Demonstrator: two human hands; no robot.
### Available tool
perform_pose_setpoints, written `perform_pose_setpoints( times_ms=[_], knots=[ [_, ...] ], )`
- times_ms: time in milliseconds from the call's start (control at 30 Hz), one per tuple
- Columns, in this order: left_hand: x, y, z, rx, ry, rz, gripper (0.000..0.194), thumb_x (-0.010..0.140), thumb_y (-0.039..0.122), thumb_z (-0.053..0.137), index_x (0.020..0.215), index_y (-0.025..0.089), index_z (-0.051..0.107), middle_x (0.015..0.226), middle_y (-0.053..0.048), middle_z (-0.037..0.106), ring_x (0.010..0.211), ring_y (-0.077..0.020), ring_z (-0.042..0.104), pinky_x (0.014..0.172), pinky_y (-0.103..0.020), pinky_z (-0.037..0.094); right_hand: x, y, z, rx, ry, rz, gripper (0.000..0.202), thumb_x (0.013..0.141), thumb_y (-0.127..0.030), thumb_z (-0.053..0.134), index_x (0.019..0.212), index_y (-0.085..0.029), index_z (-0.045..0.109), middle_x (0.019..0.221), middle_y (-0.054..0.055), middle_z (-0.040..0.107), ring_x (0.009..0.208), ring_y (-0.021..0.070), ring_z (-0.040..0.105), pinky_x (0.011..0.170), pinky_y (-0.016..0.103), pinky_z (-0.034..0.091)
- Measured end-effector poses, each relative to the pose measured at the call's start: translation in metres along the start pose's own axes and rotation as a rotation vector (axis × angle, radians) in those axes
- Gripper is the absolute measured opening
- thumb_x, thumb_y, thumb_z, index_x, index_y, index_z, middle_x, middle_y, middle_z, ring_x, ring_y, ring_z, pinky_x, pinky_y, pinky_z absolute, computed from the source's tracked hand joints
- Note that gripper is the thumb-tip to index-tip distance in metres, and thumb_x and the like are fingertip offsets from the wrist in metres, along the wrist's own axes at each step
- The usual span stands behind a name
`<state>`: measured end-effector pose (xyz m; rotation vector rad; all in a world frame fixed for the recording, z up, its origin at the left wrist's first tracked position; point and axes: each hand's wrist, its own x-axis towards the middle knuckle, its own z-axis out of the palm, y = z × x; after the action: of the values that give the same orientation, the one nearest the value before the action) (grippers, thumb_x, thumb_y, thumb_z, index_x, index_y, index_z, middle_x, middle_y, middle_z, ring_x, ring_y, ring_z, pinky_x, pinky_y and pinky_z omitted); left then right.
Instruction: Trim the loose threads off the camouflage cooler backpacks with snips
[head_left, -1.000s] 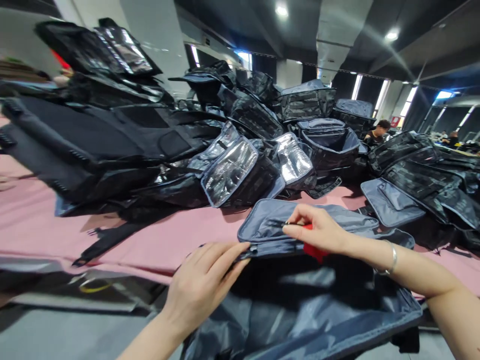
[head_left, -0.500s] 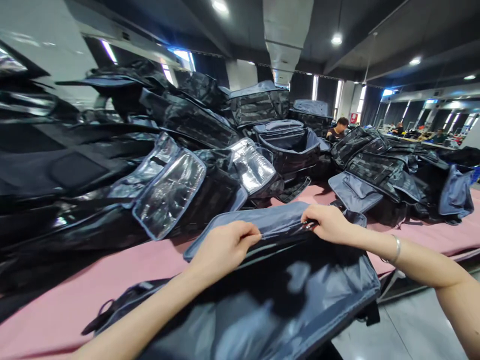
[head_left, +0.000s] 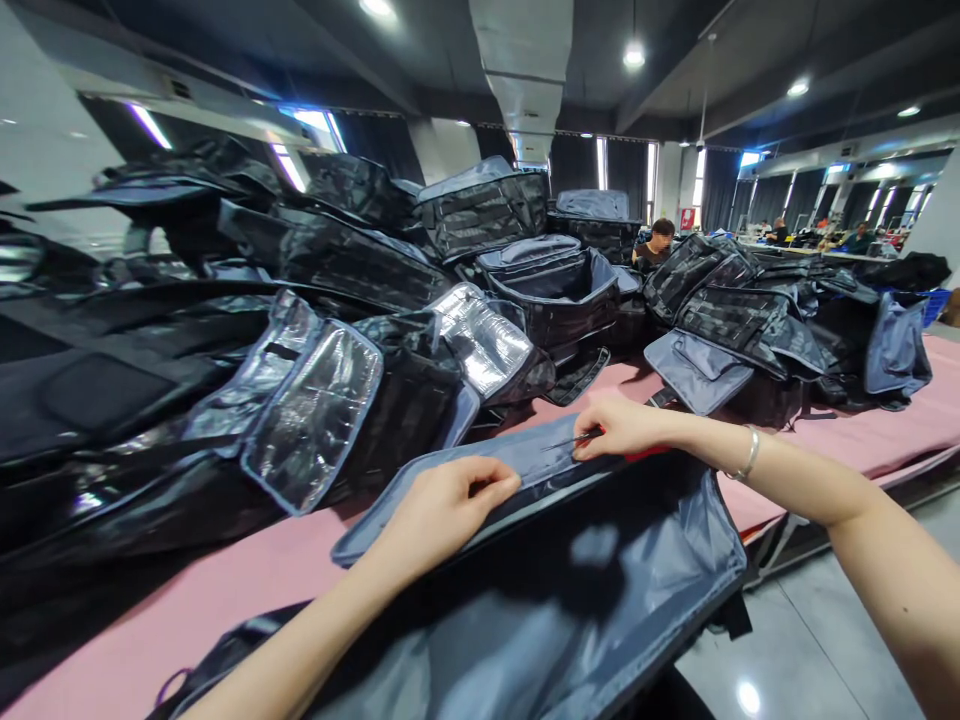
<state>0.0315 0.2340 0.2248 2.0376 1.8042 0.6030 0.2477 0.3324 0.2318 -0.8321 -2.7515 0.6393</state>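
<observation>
Nearest the camera lies a grey-blue bag point(head_left: 570, 600), spread open across the front edge of the pink surface point(head_left: 247, 580), its shiny lining facing up and its far flap folded back toward the pile beyond. The left hand point(head_left: 442, 505) rests on that flap's edge, fingers curled and pinching the fabric rim between thumb and fingertips. The right hand point(head_left: 622, 428), with a silver bracelet point(head_left: 746, 455) on its wrist, is a little farther along the same edge; it is clenched around a small tool with a red handle point(head_left: 645, 453), and a thin metal tip point(head_left: 566, 440) sticks out from the fingers toward the left hand, lying just over the flap. What kind of tool it is cannot be made out.

Just behind the bag, to the left, a clear plastic pocket point(head_left: 315, 425) edged in grey-blue leans against a heap of black bags point(head_left: 150, 350), and a second shiny pocket point(head_left: 480, 340) sits beside it. In the middle an open black bag point(head_left: 559, 295) stands upright with its lid raised. To the right a grey-blue flap point(head_left: 694, 370) lies on the pink surface in front of more black bags point(head_left: 742, 315), well apart from the hands.

Far back, a person point(head_left: 656, 240) sits behind the piles, and other people are at distant tables under ceiling lights point(head_left: 634, 55).
</observation>
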Motion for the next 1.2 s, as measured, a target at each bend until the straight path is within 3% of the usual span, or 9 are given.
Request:
perform_pose_setpoints(
  times_ms=[133,233,333,500,667,900,1033,1200],
  knots=[
    [0.005,0.007,-0.004,-0.032,-0.036,-0.052,0.038,0.067,0.054,0.045,0.064,0.020,0.063,0.070,-0.002,0.066,0.073,-0.0230,0.060,0.070,-0.030,0.043,-0.012,-0.006,0.010,-0.229,0.359,-0.125,0.018,0.085,-0.030,0.057,0.097,-0.016,0.058,0.086,0.004,0.062,0.076,0.0156,0.055,0.067,0.026,0.040],
    [0.003,0.008,-0.006,-0.061,-0.032,-0.055,0.037,0.066,0.054,0.046,0.062,0.021,0.062,0.068,-0.002,0.065,0.072,-0.0226,0.059,0.069,-0.029,0.043,-0.015,-0.006,0.015,-0.448,0.468,-0.380,0.019,0.090,-0.029,0.051,0.099,-0.014,0.058,0.091,0.009,0.061,0.084,0.0186,0.054,0.073,0.029,0.041],
    [0.001,0.010,-0.006,-0.088,-0.039,-0.064,0.035,0.064,0.052,0.048,0.062,0.021,0.063,0.068,-0.001,0.065,0.072,-0.0222,0.059,0.069,-0.029,0.043,-0.013,-0.006,0.016,-0.595,0.507,-0.556,0.025,0.093,-0.033,0.044,0.099,-0.014,0.059,0.090,0.009,0.061,0.081,0.0188,0.052,0.073,0.031,0.039],
    [0.000,0.010,-0.006,-0.082,-0.054,-0.074,0.035,0.065,0.051,0.047,0.064,0.020,0.063,0.071,-0.001,0.066,0.076,-0.0233,0.059,0.072,-0.030,0.042,-0.010,-0.011,0.019,-0.731,0.583,-0.599,0.031,0.097,-0.023,0.031,0.089,-0.017,0.060,0.079,0.005,0.060,0.073,0.0156,0.049,0.069,0.029,0.035],
    [0.001,0.008,-0.005,-0.073,-0.054,-0.056,0.036,0.066,0.053,0.047,0.065,0.021,0.063,0.070,-0.001,0.065,0.074,-0.0229,0.057,0.071,-0.030,0.041,-0.012,-0.012,0.020,-0.815,0.640,-0.621,0.029,0.096,-0.015,0.032,0.086,-0.018,0.059,0.079,0.003,0.060,0.070,0.0136,0.047,0.068,0.028,0.033],
    [-0.001,0.007,-0.003,-0.102,-0.050,-0.045,0.036,0.064,0.053,0.048,0.064,0.020,0.064,0.067,-0.001,0.063,0.072,-0.0221,0.056,0.070,-0.029,0.041,-0.019,-0.017,0.013,-0.927,0.654,-0.802,0.018,0.092,-0.010,0.041,0.089,-0.019,0.057,0.075,0.000,0.058,0.070,0.0119,0.048,0.066,0.028,0.029],
    [0.001,0.007,-0.004,-0.102,-0.038,-0.045,0.036,0.064,0.053,0.049,0.062,0.020,0.063,0.066,-0.001,0.063,0.072,-0.0219,0.056,0.070,-0.029,0.041,-0.019,-0.015,0.011,-0.924,0.637,-0.817,0.019,0.093,-0.011,0.040,0.089,-0.019,0.057,0.081,0.001,0.060,0.071,0.0117,0.048,0.064,0.027,0.028],
    [0.002,0.005,-0.005,-0.104,-0.048,-0.031,0.035,0.064,0.053,0.048,0.060,0.021,0.062,0.066,0.000,0.063,0.072,-0.0213,0.056,0.069,-0.028,0.041,-0.015,-0.010,0.012,-0.867,0.576,-0.733,0.026,0.095,-0.013,0.034,0.092,-0.020,0.059,0.085,0.002,0.061,0.073,0.0125,0.047,0.064,0.028,0.029]
  ],
)
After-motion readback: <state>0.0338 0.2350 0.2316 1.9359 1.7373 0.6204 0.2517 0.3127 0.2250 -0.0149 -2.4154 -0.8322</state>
